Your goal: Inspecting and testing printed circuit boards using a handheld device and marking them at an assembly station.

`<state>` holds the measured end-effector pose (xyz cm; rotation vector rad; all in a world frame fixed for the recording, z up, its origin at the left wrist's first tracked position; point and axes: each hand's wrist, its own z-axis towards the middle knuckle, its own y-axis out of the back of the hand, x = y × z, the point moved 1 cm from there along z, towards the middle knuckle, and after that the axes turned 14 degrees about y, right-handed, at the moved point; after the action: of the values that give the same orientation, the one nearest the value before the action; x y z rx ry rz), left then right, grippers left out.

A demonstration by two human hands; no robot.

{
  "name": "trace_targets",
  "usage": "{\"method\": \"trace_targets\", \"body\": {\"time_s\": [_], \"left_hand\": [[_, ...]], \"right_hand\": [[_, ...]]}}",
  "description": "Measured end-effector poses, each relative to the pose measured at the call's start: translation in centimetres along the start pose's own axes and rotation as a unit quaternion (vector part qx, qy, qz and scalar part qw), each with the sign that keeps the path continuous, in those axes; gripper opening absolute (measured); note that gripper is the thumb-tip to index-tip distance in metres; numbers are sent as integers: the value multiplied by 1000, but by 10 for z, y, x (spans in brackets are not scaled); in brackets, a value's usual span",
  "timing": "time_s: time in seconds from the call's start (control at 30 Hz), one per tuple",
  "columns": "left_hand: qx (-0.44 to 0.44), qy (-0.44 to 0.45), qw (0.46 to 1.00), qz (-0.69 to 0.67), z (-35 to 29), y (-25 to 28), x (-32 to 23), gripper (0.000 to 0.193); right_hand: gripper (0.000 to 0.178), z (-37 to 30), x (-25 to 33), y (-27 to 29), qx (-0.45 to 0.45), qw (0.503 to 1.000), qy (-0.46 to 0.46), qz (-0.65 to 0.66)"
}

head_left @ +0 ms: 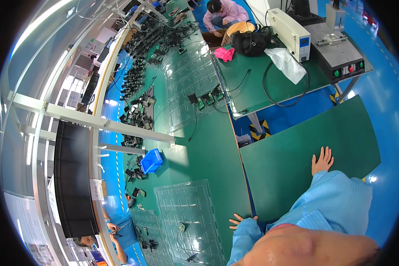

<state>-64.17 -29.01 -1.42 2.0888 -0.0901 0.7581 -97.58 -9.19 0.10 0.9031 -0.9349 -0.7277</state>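
My right hand (322, 161) lies flat on the bare green side table (288, 153), fingers stretched out and holding nothing. At the edge of the long green workbench (199, 155), my left hand (241, 220) rests with its fingers spread, also without anything in it. To its left on the bench lies a clear plastic blister tray (188, 204) with shaped compartments. A small circuit board (181, 226) with a dark cable sits on that tray. Light blue sleeves cover both my arms.
A blue bin (152, 161) stands by the bench's far-left edge, near rows of black cabled parts (133, 84). Several green circuit boards (200, 103) lie farther up. A white instrument box (289, 35) and a black bag (250, 43) occupy another table. Two other people work nearby.
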Motion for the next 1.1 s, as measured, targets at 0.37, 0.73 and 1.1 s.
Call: {"method": "trace_targets", "body": {"time_s": [0.37,0.73,1.1], "left_hand": [[40,-22,999,-12,1,5,7,115],[22,-37,999,12,-1,8,8,114],[25,-26,999,17,-8,14,7,114]], "right_hand": [[55,-5,-4,-19,12,997,-69,-16],[53,-12,-14,-33,9,978,2,-210],[53,-4,-12,-34,19,983,-4,-185]]}}
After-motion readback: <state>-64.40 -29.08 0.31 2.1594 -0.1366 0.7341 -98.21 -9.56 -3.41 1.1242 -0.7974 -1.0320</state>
